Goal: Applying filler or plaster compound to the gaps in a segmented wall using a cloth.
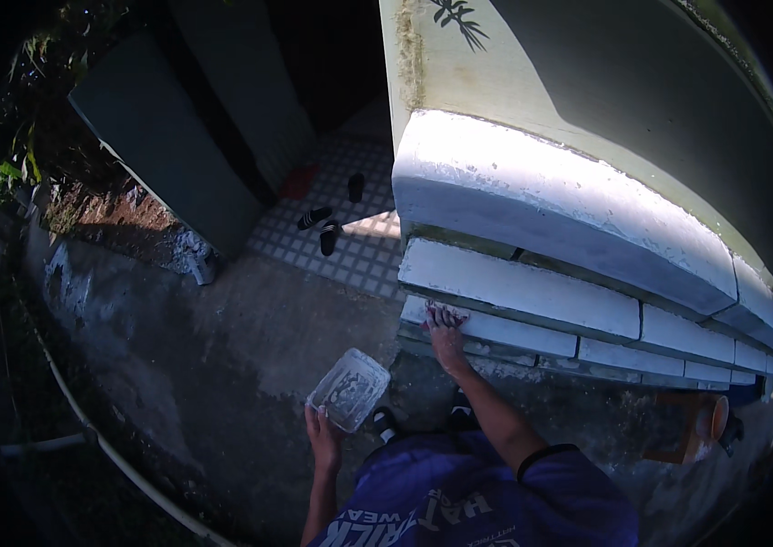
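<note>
My left hand (322, 432) grips the near-left edge of a see-through plastic container (351, 390), which is smeared inside with something white. To the right, my right hand (446, 334) is closed over a small reddish pad or rag (462, 316), mostly hidden under the fingers. It presses this against the left end of a low white-coated block course (523, 333) on the wall. White smears cover the fingers of that hand.
Above stand more white block courses (532, 284) and a thick white ledge (550, 178). Sandals (328, 237) lie on checkered tiles (359, 264) by a dark doorway. An orange-brown object (674, 428) sits at the wall's right foot. A pale pipe (122, 465) runs along the left.
</note>
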`<state>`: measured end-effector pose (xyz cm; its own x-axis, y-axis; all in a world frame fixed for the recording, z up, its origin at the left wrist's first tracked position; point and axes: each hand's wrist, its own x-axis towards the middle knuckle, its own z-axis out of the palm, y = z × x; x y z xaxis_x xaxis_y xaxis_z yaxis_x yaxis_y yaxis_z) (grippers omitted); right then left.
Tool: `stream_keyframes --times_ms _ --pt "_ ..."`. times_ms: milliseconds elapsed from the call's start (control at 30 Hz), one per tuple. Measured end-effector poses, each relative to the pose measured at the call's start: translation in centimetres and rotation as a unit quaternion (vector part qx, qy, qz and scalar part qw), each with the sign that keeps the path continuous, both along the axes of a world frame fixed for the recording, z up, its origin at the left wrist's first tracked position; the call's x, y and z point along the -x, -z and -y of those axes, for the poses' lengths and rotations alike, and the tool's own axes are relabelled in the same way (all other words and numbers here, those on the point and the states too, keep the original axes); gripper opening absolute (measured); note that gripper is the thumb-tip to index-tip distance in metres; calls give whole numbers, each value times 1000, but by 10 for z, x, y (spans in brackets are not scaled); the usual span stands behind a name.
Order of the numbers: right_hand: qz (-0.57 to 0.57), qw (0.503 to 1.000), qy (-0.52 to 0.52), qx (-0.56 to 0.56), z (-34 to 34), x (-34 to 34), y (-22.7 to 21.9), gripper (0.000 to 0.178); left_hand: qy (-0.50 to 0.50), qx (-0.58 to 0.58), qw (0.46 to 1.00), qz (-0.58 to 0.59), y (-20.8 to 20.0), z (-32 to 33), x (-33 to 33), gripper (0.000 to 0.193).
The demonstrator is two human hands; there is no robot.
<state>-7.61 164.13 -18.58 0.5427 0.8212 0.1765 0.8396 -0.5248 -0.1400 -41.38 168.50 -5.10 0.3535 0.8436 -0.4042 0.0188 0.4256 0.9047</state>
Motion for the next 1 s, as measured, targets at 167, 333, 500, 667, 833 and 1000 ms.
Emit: stream_keyframes --times_ms 167,333,500,667,833,1000 --pt "-16 988 -149 -41 28 22 0 47 -9 -5 1000 3 2 0 4 63" --pt "52 998 -17 -21 15 -17 -21 44 -28 0 1000 8 6 1 10 63" --pt "102 994 12 39 7 3 10 51 -20 -13 1000 -3 1 1 0 59" --pt "-24 991 -129 9 25 15 -18 52 -31 -13 999 3 -5 4 0 55" --pt "-24 987 -127 -94 9 -22 -21 52 -38 -11 999 -13 -2 5 -2 53" --pt "109 992 -47 46 -17 6 20 51 -31 -4 1000 -3 2 7 -3 53"
